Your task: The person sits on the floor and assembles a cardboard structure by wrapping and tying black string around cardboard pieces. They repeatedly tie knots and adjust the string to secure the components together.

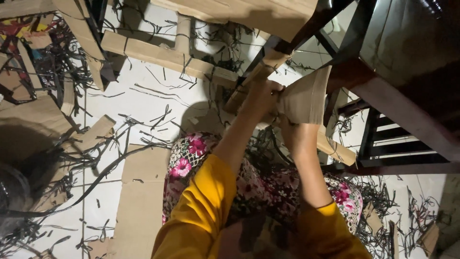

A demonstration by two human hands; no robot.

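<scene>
Both my arms, in yellow sleeves, reach forward over my lap, which is covered in flowered cloth [249, 184]. My left hand [262, 95] and my right hand [291, 130] are closed on a folded piece of brown cardboard [306, 98], held up in front of me. A long narrow cardboard strip [256, 76] runs up and away from my left hand. Whether my left hand also grips that strip I cannot tell.
The white tiled floor [143, 103] is strewn with thin dark strips and cardboard offcuts. A flat cardboard sheet [139, 201] lies at my left. A dark wooden piece of furniture [402, 105] stands at the right. More cardboard pieces [163, 55] lie ahead.
</scene>
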